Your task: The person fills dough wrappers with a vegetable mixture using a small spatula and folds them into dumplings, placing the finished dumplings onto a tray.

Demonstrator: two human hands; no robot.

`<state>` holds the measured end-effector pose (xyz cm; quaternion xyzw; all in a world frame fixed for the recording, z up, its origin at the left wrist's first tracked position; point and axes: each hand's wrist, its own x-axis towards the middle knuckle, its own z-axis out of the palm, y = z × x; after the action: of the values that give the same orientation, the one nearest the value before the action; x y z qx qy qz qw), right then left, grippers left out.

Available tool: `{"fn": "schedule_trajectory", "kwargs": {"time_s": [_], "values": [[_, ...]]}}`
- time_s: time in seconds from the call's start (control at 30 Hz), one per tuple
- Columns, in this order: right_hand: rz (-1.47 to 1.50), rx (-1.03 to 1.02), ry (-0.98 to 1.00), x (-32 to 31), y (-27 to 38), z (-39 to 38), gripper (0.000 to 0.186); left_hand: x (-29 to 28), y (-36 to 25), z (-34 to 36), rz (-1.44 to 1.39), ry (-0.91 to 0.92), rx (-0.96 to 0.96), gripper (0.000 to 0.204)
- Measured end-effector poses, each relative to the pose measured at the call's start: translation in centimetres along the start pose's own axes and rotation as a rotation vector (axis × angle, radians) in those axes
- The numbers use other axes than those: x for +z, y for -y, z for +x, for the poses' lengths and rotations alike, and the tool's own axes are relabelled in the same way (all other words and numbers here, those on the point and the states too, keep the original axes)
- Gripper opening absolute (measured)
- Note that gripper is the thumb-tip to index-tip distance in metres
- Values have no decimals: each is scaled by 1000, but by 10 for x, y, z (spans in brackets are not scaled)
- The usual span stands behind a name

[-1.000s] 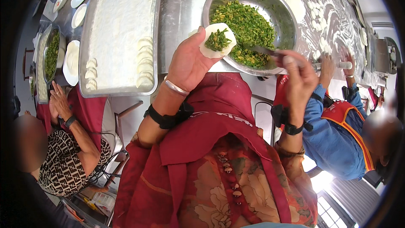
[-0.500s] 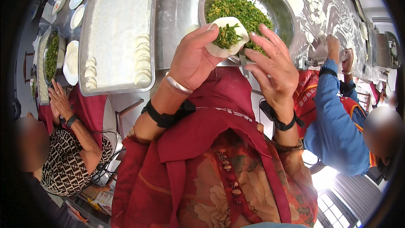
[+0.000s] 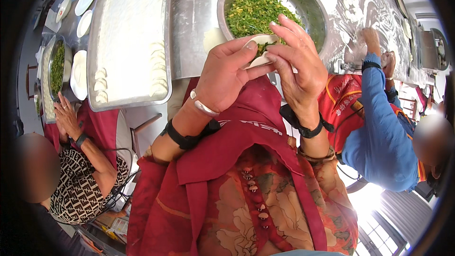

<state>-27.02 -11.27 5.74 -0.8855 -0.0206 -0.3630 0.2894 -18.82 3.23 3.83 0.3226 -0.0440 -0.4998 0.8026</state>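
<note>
Between both hands, just in front of the steel bowl of chopped green filling [image 3: 253, 12], is a round white dough wrapper [image 3: 259, 59], curled up around a clump of green filling. My left hand [image 3: 225, 73] grips the wrapper from the left with thumb and fingers. My right hand [image 3: 298, 71] has its thumb on the wrapper's near edge, its upper fingers raised and curved over the bowl. A metal utensil handle [image 3: 273, 78] shows below the bowl, partly hidden by my hands.
A floured steel tray [image 3: 130, 23] holds rows of folded dumplings [image 3: 157, 71]. Plates [image 3: 86, 0] and another filling container [image 3: 58, 66] lie at the left. Co-workers sit either side, the right one's hands [image 3: 372, 42] on the floury tabletop [image 3: 379, 4]. Cables [image 3: 116, 149] hang at the lower left.
My right hand has let go of the utensil and moved onto the wrapper. The wrapper, flat and open earlier, now curls upward around the filling. The right co-worker's arm has reached forward.
</note>
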Motion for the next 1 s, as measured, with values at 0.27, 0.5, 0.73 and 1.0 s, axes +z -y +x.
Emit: {"fn": "schedule_trajectory", "kwargs": {"time_s": [0.27, 0.5, 0.73, 1.0], "values": [[-8, 70, -115, 10, -3, 1, 14, 8, -8, -1, 25, 39, 57, 38], [-23, 72, -178, 13, -3, 8, 15, 6, -10, 7, 562, 39, 245, 36], [158, 219, -237, 17, -2, 12, 24, 7, -3, 16, 422, -43, 384, 35], [669, 715, -359, 14, -1, -9, 26, 7, 8, 21, 347, -86, 550, 41]]}}
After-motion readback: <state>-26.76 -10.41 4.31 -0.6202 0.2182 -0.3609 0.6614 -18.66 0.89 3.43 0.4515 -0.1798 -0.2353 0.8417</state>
